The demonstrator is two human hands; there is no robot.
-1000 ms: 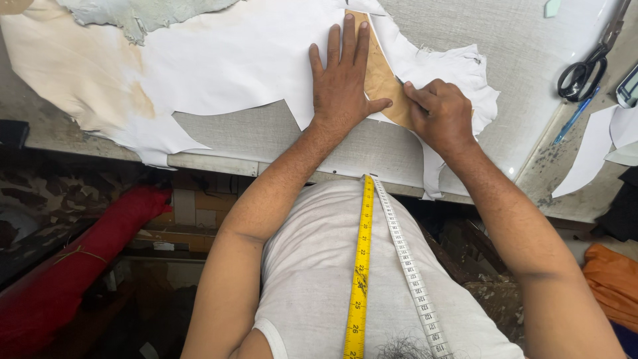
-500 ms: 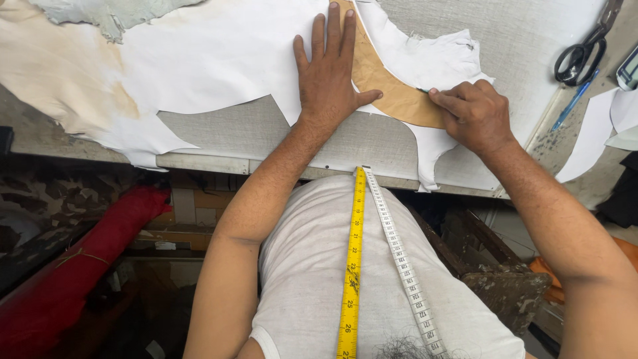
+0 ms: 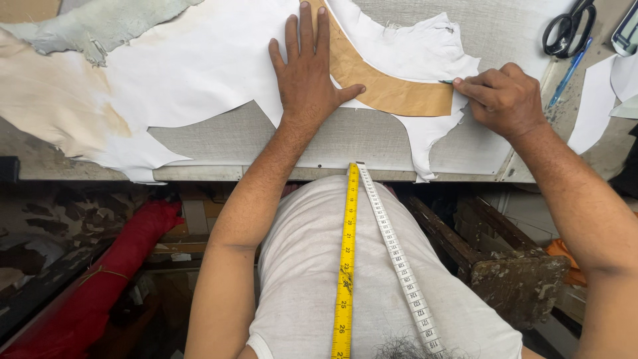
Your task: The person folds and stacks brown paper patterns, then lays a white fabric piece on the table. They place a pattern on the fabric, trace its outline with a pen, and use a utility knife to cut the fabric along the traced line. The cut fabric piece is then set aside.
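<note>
My left hand (image 3: 307, 70) lies flat with fingers spread, pressing a curved tan paper pattern (image 3: 389, 93) onto a large white hide (image 3: 193, 66) on the grey worktable (image 3: 319, 143). My right hand (image 3: 503, 100) is closed around a thin pen whose tip (image 3: 445, 82) touches the right end of the pattern. A yellow and white measuring tape (image 3: 347, 266) hangs down my chest over a white shirt.
Black scissors (image 3: 566, 26) and a blue pen (image 3: 567, 73) lie at the table's right side, next to white paper pieces (image 3: 595, 100). A greyish hide scrap (image 3: 100, 26) sits at the top left. A red fabric roll (image 3: 106, 279) rests below the table.
My right hand has slid rightward along the pattern's lower edge to its right end. The left hand stays pressed on the pattern.
</note>
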